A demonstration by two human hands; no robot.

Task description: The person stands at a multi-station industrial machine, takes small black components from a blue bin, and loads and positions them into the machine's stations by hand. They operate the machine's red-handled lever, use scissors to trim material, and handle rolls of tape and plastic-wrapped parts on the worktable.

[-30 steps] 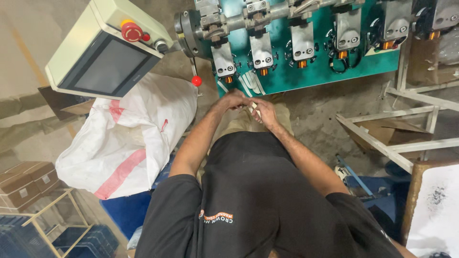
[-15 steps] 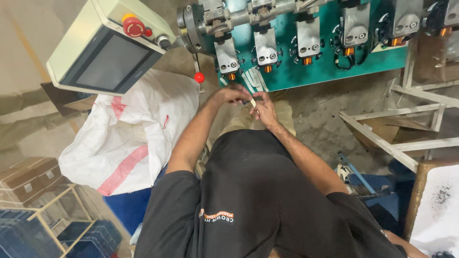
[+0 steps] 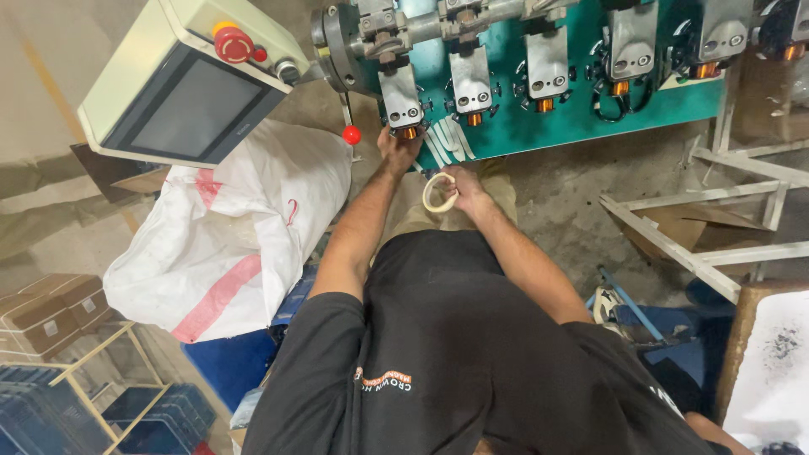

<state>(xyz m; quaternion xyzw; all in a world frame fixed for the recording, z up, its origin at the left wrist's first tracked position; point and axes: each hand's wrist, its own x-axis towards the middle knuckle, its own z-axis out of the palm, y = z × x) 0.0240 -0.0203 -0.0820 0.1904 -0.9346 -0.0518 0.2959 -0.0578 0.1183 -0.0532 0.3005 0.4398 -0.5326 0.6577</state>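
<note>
My left hand point(image 3: 397, 146) reaches up to the leftmost copper coil point(image 3: 409, 132) under a grey bracket on the green winding machine point(image 3: 581, 118) and touches it; its fingers are partly hidden. Lower down, over my lap, my right hand point(image 3: 464, 189) holds a cream roll of tape point(image 3: 438, 192). Several more grey brackets with copper coils run to the right along the machine's face.
A beige control box point(image 3: 185, 84) with a dark screen and a red stop button hangs upper left. A white sack point(image 3: 236, 227) lies at my left, above cardboard boxes point(image 3: 42, 312) and blue crates point(image 3: 160, 413). A white metal frame point(image 3: 699, 227) stands right.
Both hands were together in front of me a second ago. The left hand has risen to the leftmost coil, and the right hand now shows the tape roll.
</note>
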